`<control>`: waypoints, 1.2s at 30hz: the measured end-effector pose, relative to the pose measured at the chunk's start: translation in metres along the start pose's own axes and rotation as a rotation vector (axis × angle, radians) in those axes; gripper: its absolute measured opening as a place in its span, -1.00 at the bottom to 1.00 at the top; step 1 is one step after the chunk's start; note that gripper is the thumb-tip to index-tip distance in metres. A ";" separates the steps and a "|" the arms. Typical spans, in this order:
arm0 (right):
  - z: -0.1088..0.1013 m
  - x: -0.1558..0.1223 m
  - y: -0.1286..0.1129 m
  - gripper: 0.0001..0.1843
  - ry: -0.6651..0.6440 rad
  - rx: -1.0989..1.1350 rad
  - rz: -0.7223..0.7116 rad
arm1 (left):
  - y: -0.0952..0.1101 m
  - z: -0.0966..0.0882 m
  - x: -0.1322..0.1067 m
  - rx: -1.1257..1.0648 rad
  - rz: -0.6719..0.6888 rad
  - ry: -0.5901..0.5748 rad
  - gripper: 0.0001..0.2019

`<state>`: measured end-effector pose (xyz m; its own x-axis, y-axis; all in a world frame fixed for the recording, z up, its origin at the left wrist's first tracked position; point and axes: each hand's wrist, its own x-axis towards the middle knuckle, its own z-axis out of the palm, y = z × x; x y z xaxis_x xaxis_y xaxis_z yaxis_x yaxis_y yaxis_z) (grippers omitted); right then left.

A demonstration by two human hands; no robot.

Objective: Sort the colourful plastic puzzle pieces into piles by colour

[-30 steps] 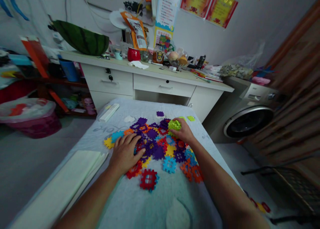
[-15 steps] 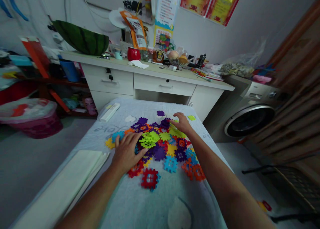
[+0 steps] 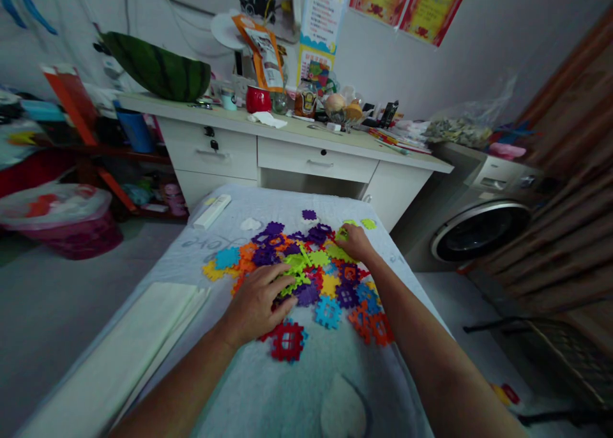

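Observation:
A pile of plastic interlocking tiles with notched edges lies on the cloth-covered table (image 3: 230,393), in purple, red, orange, blue, yellow and lime green. My left hand (image 3: 261,301) curls round a bunch of lime-green tiles (image 3: 297,269) at the left of the pile, its thumb and forefinger along their near side. Farther back on the right, my right hand (image 3: 358,241) has its fingers closed on a lime-green tile (image 3: 342,234). A red window-shaped tile (image 3: 287,342) lies nearest me. One purple tile (image 3: 309,214) and one lime-green tile (image 3: 368,223) lie apart at the back.
A long white box (image 3: 212,212) is at the table's back left, with a folded pale cloth (image 3: 148,336) along the left edge. Behind stands a white desk (image 3: 316,154) with a watermelon-like object (image 3: 158,67) and clutter. A washing machine (image 3: 479,214) stands right.
My left hand has moved right and slightly nearer me, along with the lime-green bunch, uncovering orange tiles. My right hand's fingers, spread before, have come down and closed on a lime-green tile.

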<state>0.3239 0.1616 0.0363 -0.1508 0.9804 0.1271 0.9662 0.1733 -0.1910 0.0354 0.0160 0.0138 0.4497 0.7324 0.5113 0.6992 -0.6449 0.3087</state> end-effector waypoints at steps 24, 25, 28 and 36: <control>-0.018 -0.051 -0.030 -0.38 -0.209 -0.008 0.017 | -0.006 0.006 0.001 0.191 -0.206 0.008 -0.69; -0.016 -0.051 -0.029 -0.35 -0.222 -0.008 0.002 | -0.005 0.006 0.002 0.165 -0.183 -0.003 -0.71; -0.014 -0.050 -0.029 -0.33 -0.174 0.056 -0.056 | -0.001 0.002 0.004 0.079 -0.115 -0.028 -0.80; -0.032 -0.052 -0.042 -0.68 -0.066 0.524 -0.182 | 0.004 -0.009 0.008 -0.009 -0.053 -0.001 -0.79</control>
<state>0.2978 0.1008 0.0686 -0.3346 0.9311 0.1449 0.6926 0.3473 -0.6322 0.0365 0.0172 0.0266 0.4132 0.7656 0.4931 0.7167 -0.6075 0.3426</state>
